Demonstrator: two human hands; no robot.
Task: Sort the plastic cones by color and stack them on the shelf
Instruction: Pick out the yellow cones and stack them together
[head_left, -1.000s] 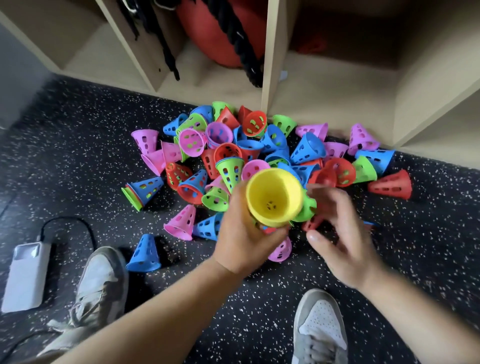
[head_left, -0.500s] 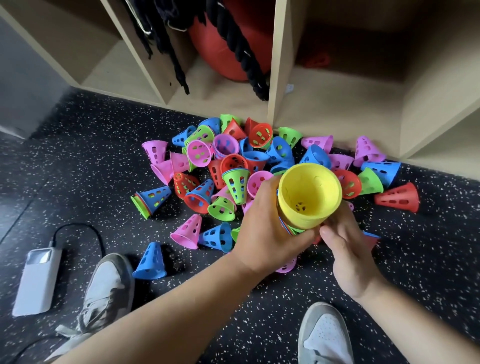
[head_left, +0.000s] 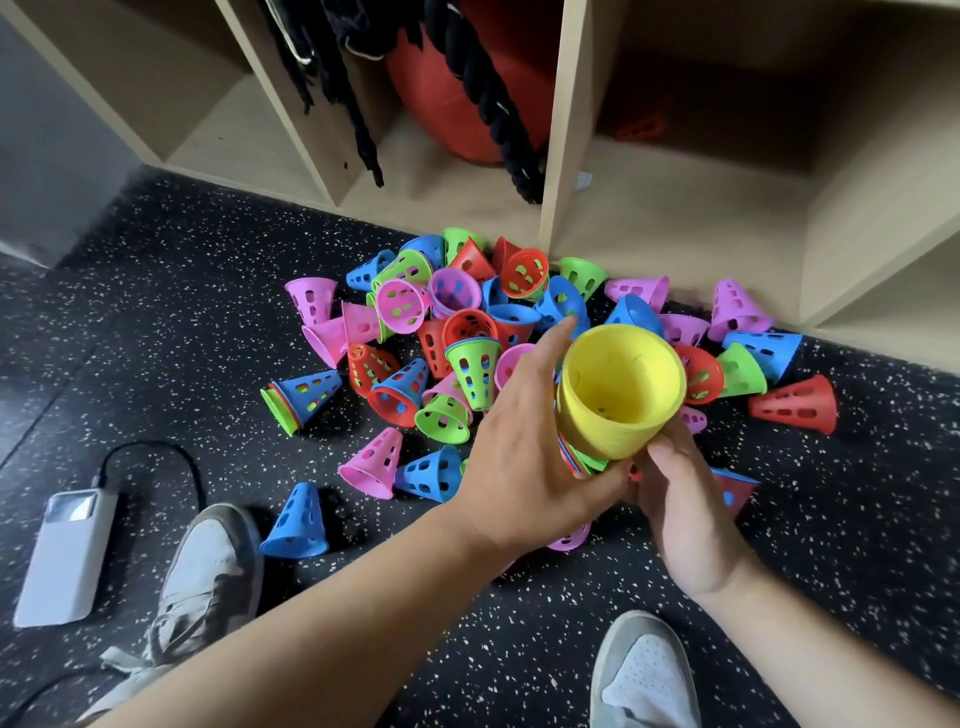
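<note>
Our right hand (head_left: 685, 512) grips the stack of cones (head_left: 618, 384) from below, with the thumb on the yellow wall and the fingers tucked underneath, mostly hidden. Our left hand (head_left: 524, 457) lies loose against the stack's left side. Its forefinger is straight, its thumb reaches under the stack toward the right hand, and we cannot see its other fingers. We hold the stack tilted, mouth toward us, over the near edge of the pile (head_left: 467, 338). It is yellow on top, with green, red and blue rims showing beneath.

Nearest us, our left shoe (head_left: 202, 587) and right shoe (head_left: 644, 675) stand on the speckled black floor (head_left: 156, 312). Left of the left shoe lies a white power bank (head_left: 67, 556) with a black cable (head_left: 156, 457). 1 blue cone (head_left: 298, 525) stands alone just beside that shoe.

Beyond it the pile spreads in pink, blue, green and red, with 1 red cone (head_left: 795, 397) lying at its right. Farthest off is the wooden shelf (head_left: 566, 130), the pile touching its base. 1 compartment holds a red ball (head_left: 452, 104) and a black rope (head_left: 488, 98).
</note>
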